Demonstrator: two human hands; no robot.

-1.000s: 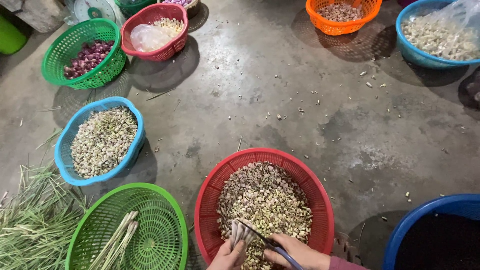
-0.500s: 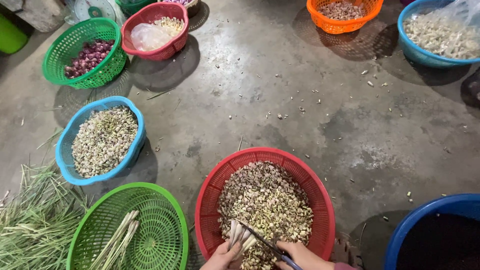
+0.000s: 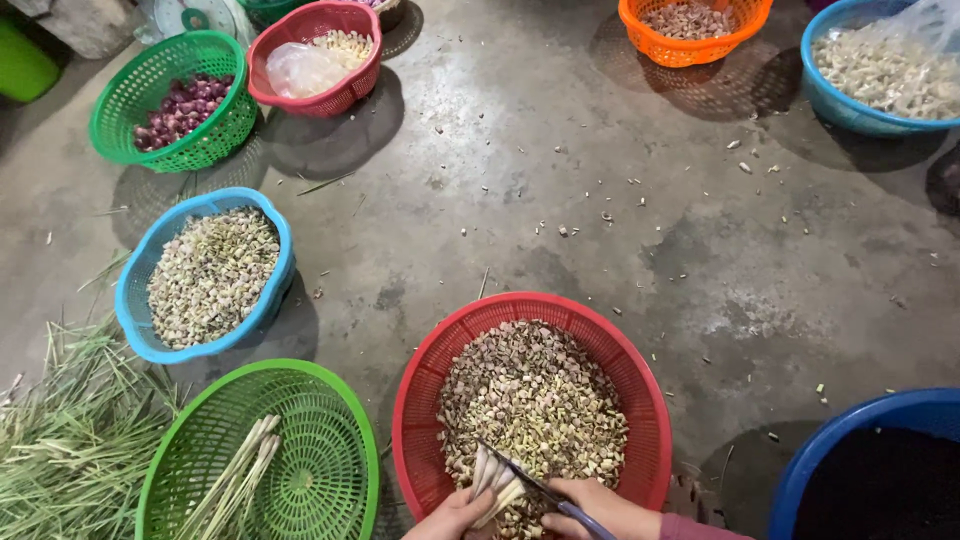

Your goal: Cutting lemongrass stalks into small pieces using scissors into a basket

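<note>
Stalks [image 3: 492, 482]: pale bundle, clenched in left hand [image 3: 452, 516] over near rim of red basket [image 3: 420, 400]; long axis runs from the grip up and slightly right, cut ends fanned over the heap.
Floor [image 3: 560, 200]: grey concrete, littered with small offcuts; carries every basket.
Green pile [image 3: 60, 440]: loose leafy trimmings at lower left, touching the green basket's outer side.
Red basket: round, directly before the person, heaped with chopped pieces [image 3: 535, 400]; both hands sit at its near edge.
Green basket [image 3: 330, 420]: just left of the red one, holds a few whole stalks lying on a slant.
Blue tub [image 3: 860, 430]: lower right, dark inside, contents cannot be told.
Blue basket [image 3: 275, 240]: left, filled with chopped pieces.
Far baskets: green one [image 3: 120, 100] with purple bulbs; small red one [image 3: 350, 85] with a clear bag; orange [image 3: 650, 45] and blue [image 3: 830, 95] ones at top right.
Right hand [image 3: 600, 508]: grip closed on knife [image 3: 520, 475]; pink sleeve at the wrist.
Knife: dark blade, laid across the bundle just beyond the left fingers, roughly crosswise to the stalks' axis.
Key relation: blade touches the stalks beside the left hand; the right hand is the one placed to cut.
</note>
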